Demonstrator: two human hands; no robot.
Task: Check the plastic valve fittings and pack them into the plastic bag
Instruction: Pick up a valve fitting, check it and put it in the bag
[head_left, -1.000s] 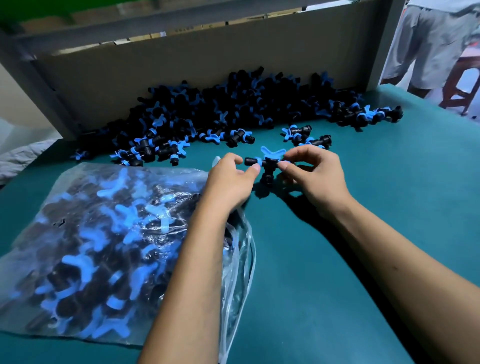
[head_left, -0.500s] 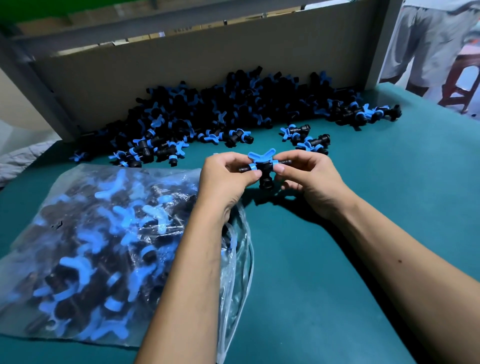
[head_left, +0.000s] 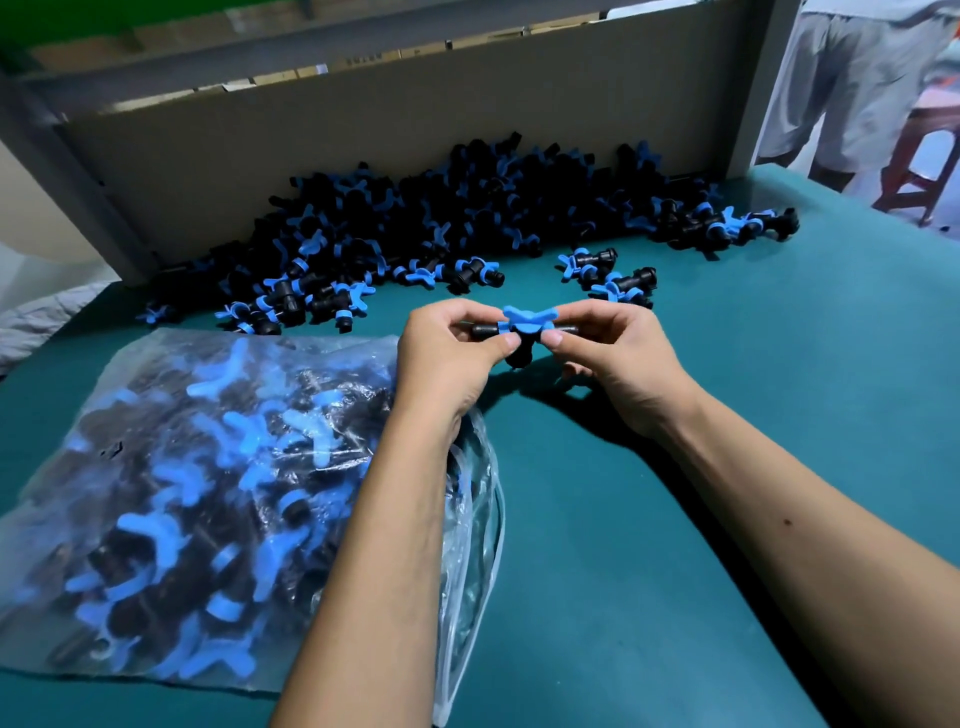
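One valve fitting (head_left: 527, 332), black body with a blue butterfly handle on top, is held clear of the green table (head_left: 727, 415), between both hands. The left hand (head_left: 449, 358) pinches its left end between curled fingers and thumb; the right hand (head_left: 618, 364) pinches its right end in the same manner. The fitting's side arms lie roughly level and a black stub points down toward the table.

The plastic bag (head_left: 208, 493) lies flat on the table at the left, under the left forearm, and is well filled with black-and-blue fittings. Its mouth faces right, near the left wrist.

A loose pile of fittings (head_left: 441, 228) lies along the far edge of the table against a cardboard panel (head_left: 389, 130). Two stray fittings (head_left: 608, 273) lie just beyond the hands.

A person's legs (head_left: 857, 88) and a red stool (head_left: 930, 156) show at top right, beyond the table.
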